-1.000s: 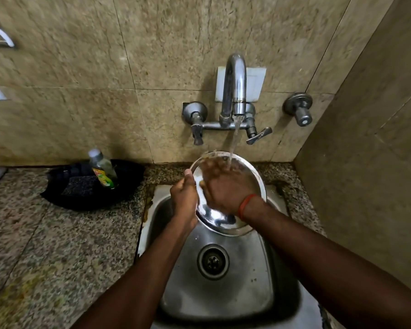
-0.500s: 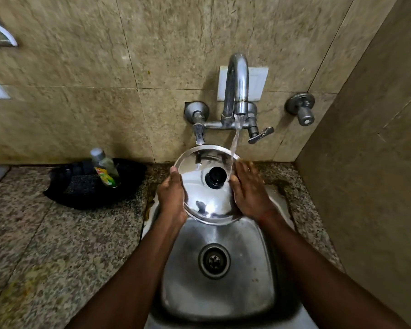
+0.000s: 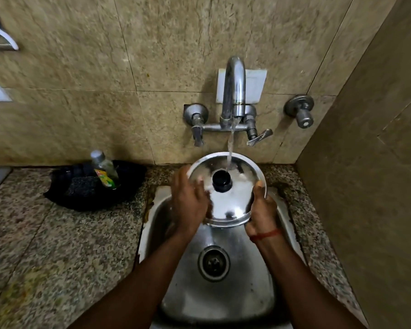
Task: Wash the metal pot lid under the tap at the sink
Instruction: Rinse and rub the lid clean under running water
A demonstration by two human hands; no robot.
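Note:
The round metal pot lid (image 3: 230,200) is held over the steel sink (image 3: 223,293), its top side with the black knob (image 3: 221,181) facing me. Water runs from the chrome tap (image 3: 234,91) onto the lid just behind the knob. My right hand (image 3: 261,212) grips the lid's right rim, thumb over the edge. My left hand (image 3: 190,203) lies on the lid's left side, fingers spread against its wet surface and blurred. The lid's left edge is hidden behind that hand.
A bottle of dish liquid (image 3: 106,169) stands in a black tray (image 3: 64,193) with a scrub pad on the granite counter (image 3: 45,257) to the left. A separate wall valve (image 3: 300,110) sits right of the tap. A tiled side wall (image 3: 377,186) closes the right.
A second ago the lid's underside faced me with my right hand rubbing inside. It was flipped knob side up, and now sits further right with my left hand on its surface.

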